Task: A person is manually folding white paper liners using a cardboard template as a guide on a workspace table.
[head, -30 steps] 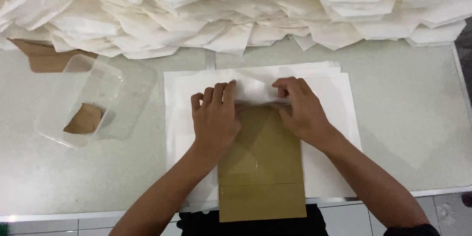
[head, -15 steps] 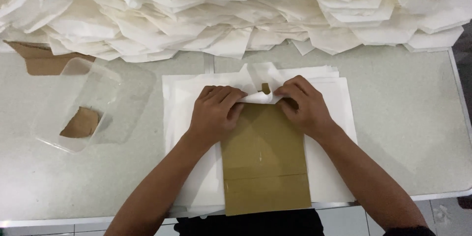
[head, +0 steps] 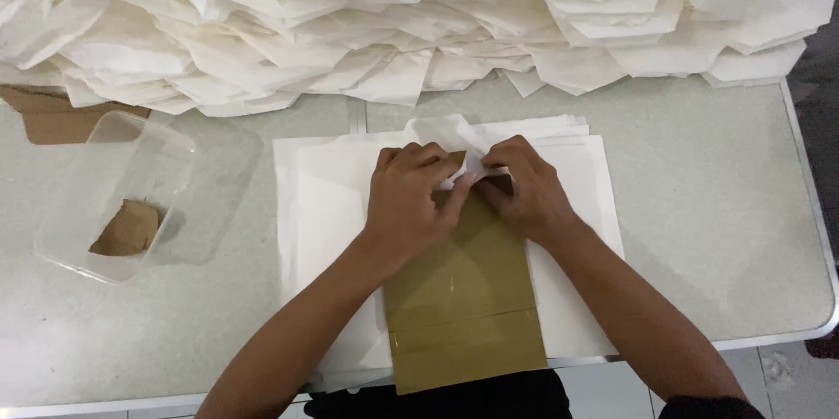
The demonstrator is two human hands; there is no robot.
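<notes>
A brown cardboard rectangle with clear tape across it lies on a stack of white paper sheets at the table's front edge. My left hand and my right hand meet at the cardboard's far end. Both pinch a fold of white paper and press it down over that end. The fingertips nearly touch each other, and the paper is crumpled between them.
A big heap of folded white paper pieces fills the back of the grey table. At left stands a clear plastic tub with a brown scrap inside. More brown cardboard peeks from under the heap.
My hands have drawn together at the cardboard's far end, gathering the white sheet's edge into a tighter fold. The view has shifted slightly.
</notes>
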